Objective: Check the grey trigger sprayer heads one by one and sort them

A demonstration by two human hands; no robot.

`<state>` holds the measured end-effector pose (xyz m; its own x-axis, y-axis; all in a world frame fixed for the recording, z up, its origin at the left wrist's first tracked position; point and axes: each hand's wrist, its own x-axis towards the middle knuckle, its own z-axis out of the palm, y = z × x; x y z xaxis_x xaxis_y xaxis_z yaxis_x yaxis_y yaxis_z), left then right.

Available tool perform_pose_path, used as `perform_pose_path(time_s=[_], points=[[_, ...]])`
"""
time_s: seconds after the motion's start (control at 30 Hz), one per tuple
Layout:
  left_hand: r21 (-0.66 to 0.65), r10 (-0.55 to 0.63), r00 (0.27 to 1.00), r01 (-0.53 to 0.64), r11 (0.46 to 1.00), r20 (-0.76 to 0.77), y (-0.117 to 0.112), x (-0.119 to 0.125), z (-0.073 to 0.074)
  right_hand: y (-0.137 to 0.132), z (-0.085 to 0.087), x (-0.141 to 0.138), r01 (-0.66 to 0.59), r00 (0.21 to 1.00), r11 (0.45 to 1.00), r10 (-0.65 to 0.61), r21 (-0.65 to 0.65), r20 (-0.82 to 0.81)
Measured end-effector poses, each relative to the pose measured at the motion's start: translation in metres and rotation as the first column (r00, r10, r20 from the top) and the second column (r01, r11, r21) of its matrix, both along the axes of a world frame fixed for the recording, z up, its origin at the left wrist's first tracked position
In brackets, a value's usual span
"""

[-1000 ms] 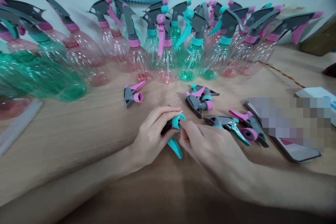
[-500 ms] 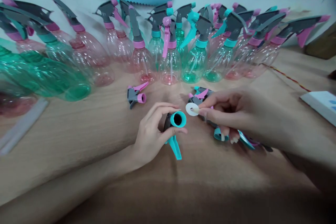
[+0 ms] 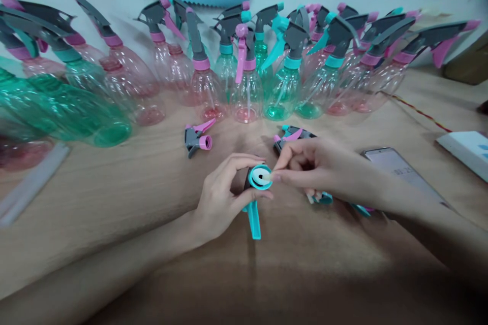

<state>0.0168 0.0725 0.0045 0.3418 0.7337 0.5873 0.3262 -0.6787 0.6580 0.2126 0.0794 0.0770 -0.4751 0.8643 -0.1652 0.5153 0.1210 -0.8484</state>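
Observation:
My left hand [image 3: 224, 198] is closed around a grey and turquoise spray trigger head [image 3: 254, 221], its round collar facing up toward me. Inside that collar sits a white ring-shaped washer [image 3: 256, 173] with a dark hole at its centre. At the collar's right rim, my right hand [image 3: 308, 167] pinches a small pale piece against the washer; whether it is part of the washer I cannot tell. Under the right hand lie more trigger heads, partly hidden, one with a pink lever [image 3: 293, 135] and one with a turquoise collar [image 3: 326, 198].
A pink and grey trigger head [image 3: 196, 138] lies left of centre. Pink and green spray bottles [image 3: 284, 94] line the back; several green ones [image 3: 84, 106] stand at the left. A phone [image 3: 404, 172], a white box [image 3: 465, 150] and a twisted wire [image 3: 419, 112] are on the right.
My right hand has moved left and slightly down, bringing the white washer from beside the trigger head into its collar. The phone has come into view behind the right forearm.

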Motion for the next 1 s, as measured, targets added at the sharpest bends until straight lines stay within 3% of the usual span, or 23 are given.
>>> perform_pose_path(time_s=[0.17,0.27,0.43,0.53,0.67,1.0], points=[[-0.01,-0.002,1.0,0.002,1.0,0.008,0.0,0.0,-0.001,0.003,0.0,0.007,0.052,0.998,0.987,-0.048,0.15,-0.029],[-0.02,-0.006,1.0,0.006,1.0,0.014,0.0,0.001,-0.001,0.0,0.003,0.007,0.067,0.997,0.941,-0.047,0.331,-0.067],[-0.017,-0.018,1.0,0.018,1.0,0.001,0.0,0.0,0.0,-0.009,0.002,-0.001,-0.081,0.997,0.851,0.072,0.518,0.038],[0.009,-0.025,1.0,0.026,1.0,-0.014,0.0,0.0,0.0,-0.011,-0.002,-0.003,-0.156,0.985,0.779,0.079,0.608,0.151],[0.038,-0.024,0.999,0.025,0.999,-0.031,0.0,0.0,0.001,-0.011,-0.006,-0.002,-0.207,0.97,0.715,0.058,0.668,0.238],[0.068,-0.032,0.998,0.036,0.997,-0.058,0.001,-0.001,0.002,-0.014,-0.008,-0.005,-0.241,0.958,0.643,0.04,0.727,0.283]])
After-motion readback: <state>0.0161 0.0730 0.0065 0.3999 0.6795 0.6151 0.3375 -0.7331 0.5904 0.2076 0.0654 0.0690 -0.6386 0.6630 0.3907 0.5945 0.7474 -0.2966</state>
